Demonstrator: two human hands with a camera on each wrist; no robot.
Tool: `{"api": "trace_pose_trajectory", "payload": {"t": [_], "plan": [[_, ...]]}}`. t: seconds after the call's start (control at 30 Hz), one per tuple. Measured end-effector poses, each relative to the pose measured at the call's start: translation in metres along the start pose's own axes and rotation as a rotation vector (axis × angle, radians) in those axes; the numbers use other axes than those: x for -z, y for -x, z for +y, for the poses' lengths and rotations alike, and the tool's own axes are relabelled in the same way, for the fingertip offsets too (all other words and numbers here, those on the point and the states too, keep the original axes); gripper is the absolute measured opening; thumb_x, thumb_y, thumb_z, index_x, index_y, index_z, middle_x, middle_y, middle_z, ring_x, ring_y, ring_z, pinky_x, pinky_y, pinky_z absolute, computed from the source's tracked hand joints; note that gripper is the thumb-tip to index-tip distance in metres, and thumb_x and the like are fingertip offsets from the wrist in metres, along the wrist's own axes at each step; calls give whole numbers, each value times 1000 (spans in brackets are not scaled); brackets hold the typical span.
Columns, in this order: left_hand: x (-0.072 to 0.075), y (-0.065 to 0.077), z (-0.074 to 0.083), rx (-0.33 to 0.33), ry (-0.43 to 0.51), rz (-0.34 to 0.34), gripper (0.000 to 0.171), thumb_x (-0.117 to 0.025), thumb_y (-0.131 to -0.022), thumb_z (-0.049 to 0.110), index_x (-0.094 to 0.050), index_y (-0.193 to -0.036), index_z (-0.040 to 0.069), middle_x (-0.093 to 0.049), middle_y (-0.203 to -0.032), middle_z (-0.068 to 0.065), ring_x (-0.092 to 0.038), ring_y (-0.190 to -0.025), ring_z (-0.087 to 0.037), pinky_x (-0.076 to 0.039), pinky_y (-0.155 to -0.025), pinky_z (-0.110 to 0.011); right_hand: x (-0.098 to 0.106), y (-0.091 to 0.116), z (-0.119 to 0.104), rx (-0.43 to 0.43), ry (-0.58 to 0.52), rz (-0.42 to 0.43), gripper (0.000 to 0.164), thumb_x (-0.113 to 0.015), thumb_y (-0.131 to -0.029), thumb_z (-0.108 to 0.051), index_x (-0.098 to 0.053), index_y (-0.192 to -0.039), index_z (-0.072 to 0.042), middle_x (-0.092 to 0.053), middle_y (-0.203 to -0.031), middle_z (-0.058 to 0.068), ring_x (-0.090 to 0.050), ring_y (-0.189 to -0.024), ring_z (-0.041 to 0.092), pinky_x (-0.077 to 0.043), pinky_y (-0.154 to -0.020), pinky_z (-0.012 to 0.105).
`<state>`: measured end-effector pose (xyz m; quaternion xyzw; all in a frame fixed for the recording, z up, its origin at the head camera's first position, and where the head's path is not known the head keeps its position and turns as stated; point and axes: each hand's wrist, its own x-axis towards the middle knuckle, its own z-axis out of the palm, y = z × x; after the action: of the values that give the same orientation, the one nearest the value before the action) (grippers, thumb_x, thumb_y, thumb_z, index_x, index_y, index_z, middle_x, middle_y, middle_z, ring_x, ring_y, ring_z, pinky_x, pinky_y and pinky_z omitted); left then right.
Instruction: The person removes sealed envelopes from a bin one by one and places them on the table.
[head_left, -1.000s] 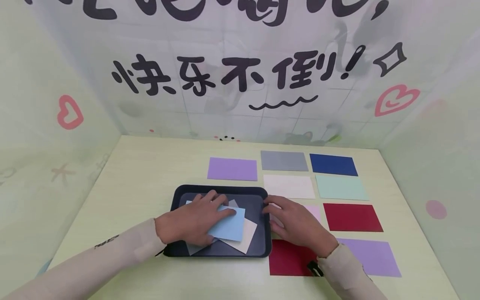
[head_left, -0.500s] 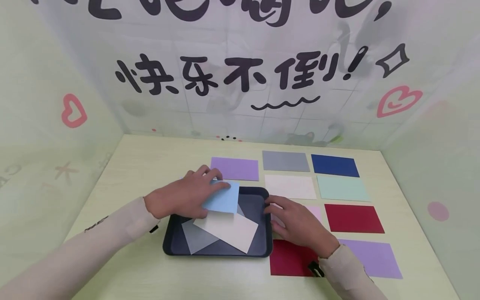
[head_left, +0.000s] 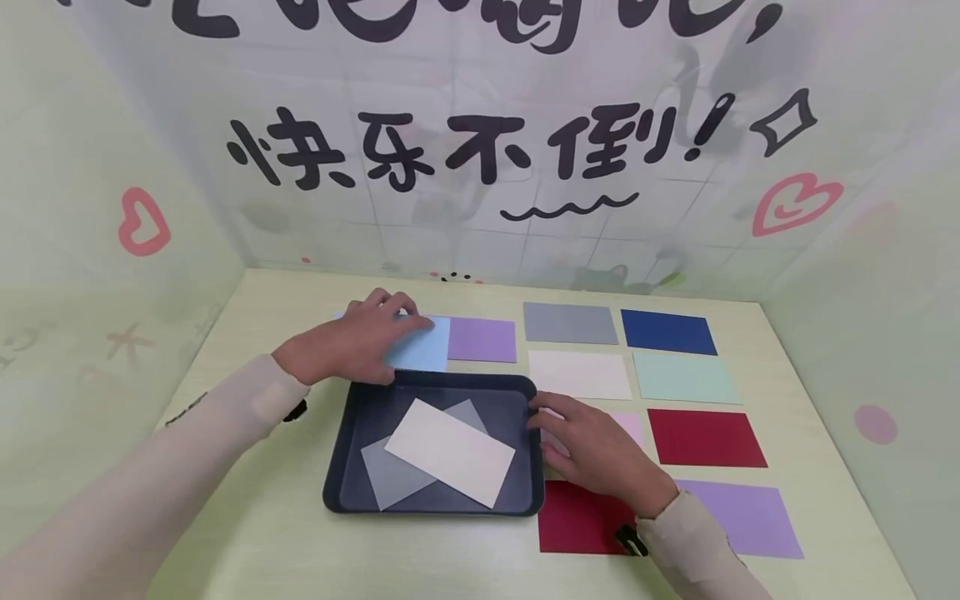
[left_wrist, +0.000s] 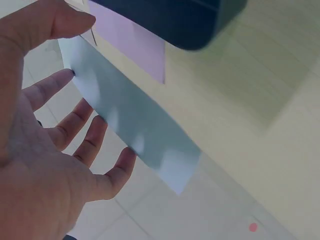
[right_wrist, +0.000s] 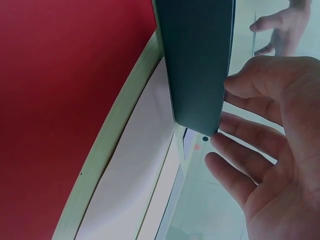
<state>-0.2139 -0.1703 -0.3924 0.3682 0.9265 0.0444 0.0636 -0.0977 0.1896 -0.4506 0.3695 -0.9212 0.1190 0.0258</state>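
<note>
My left hand (head_left: pixel 354 340) grips a light blue card (head_left: pixel 422 350) by its edges, at the far side of a dark blue tray (head_left: pixel 513 408). In the left wrist view, the thumb is at one end of the blue card (left_wrist: pixel 125 107) and the fingertips line its long edge. The blue card covers the left part of a purple card (head_left: pixel 483 340). Inside the tray, a white card (head_left: pixel 450 452) lies slantwise across a grey card (head_left: pixel 390 482). My right hand (head_left: pixel 592 446) holds the tray's right wall near the rim, thumb and fingertips on the tray (right_wrist: pixel 197 65).
Flat cards lie in rows on the right: grey (head_left: pixel 570 323), dark blue (head_left: pixel 667 332), white (head_left: pixel 577 375), mint (head_left: pixel 686 377), red (head_left: pixel 705 437), purple (head_left: pixel 742 521). A red card (head_left: pixel 573 517) and a pink card (head_left: pixel 628 423) lie partly under my right hand. Printed sheets wall the table.
My left hand has lifted the light blue card out of the tray and carried it away, beyond the far rim. The white and grey cards in the tray are uncovered. My right hand has stayed put.
</note>
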Motion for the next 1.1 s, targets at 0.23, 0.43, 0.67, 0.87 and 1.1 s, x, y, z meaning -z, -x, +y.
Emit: {"api": "trace_pose_trajectory", "payload": {"t": [0.23, 0.43, 0.67, 0.87, 1.1], "plan": [[-7, -3, -33, 57, 26, 12, 75, -79, -71, 19, -52, -141, 20, -41, -135, -10, -34, -122, -39, -38, -83, -59, 1, 1, -1, -5, -3, 0, 27, -69, -89, -22, -68, -115, -19, -53, -133, 3, -56, -112, 14, -49, -89, 30], [-14, 1, -51, 93, 52, 6, 75, -78, -69, 14, -54, -140, 18, -43, -135, -12, -36, -120, -41, -38, -82, -61, 1, 1, 0, -6, 9, -1, 29, -71, -87, -23, -68, -116, -19, -52, -135, 3, -55, -112, 13, -50, -87, 29], [-28, 4, -63, 145, 84, -38, 77, -78, -68, 11, -54, -140, 18, -43, -136, -13, -35, -122, -41, -36, -86, -61, -1, 2, 0, -3, 9, 1, 28, -70, -88, -24, -67, -115, -19, -52, -136, 3, -56, -110, 13, -50, -85, 28], [-37, 4, -68, 160, 103, -57, 78, -77, -67, 9, -53, -141, 16, -43, -135, -13, -36, -121, -40, -36, -87, -60, -1, 2, -1, -3, 4, 0, 28, -69, -87, -23, -67, -115, -19, -52, -135, 2, -57, -107, 11, -50, -85, 26], [-45, 0, -73, 166, 109, -71, 76, -76, -69, 8, -53, -141, 16, -43, -136, -14, -36, -121, -40, -35, -87, -60, -3, 4, -1, -7, 3, 0, 29, -71, -86, -23, -67, -115, -20, -51, -136, 2, -57, -108, 11, -50, -85, 26]]}}
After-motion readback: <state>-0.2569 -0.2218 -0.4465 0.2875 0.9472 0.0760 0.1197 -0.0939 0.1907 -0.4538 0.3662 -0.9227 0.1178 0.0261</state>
